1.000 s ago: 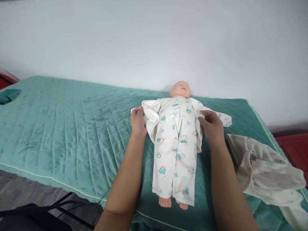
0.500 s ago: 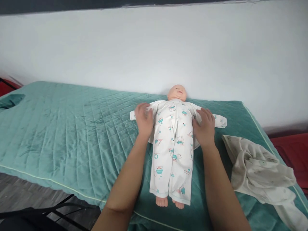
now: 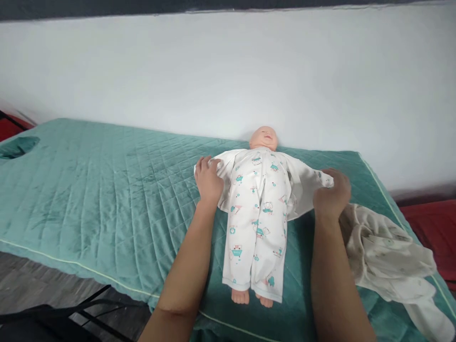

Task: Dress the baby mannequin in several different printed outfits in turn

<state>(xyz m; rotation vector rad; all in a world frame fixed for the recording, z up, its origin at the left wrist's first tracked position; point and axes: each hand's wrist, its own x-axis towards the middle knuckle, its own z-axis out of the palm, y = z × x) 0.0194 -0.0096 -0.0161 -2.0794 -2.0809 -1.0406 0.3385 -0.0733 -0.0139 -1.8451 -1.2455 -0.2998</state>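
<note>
A baby doll [image 3: 264, 138] lies on its back, dressed in a white printed top and white printed trousers [image 3: 254, 228], its bare feet showing at the hems. The sleeves are spread out to both sides. My left hand [image 3: 209, 181] is at the end of the sleeve on the left, its fingers bent over the cuff. My right hand [image 3: 333, 194] pinches the cuff of the other sleeve [image 3: 304, 173] between thumb and fingers, with the cloth drawn out flat.
A crumpled off-white garment [image 3: 388, 251] lies to the right of my right forearm. The bed has a green quilted cover [image 3: 107, 199] and stands against a white wall [image 3: 228, 71]. Red objects [image 3: 431, 228] show beyond the right edge; a black frame [image 3: 89, 308] is at lower left.
My right hand has moved outward to the right and taken hold of the sleeve end. My left hand has shifted slightly down and left, closing on the sleeve. The doll stays put.
</note>
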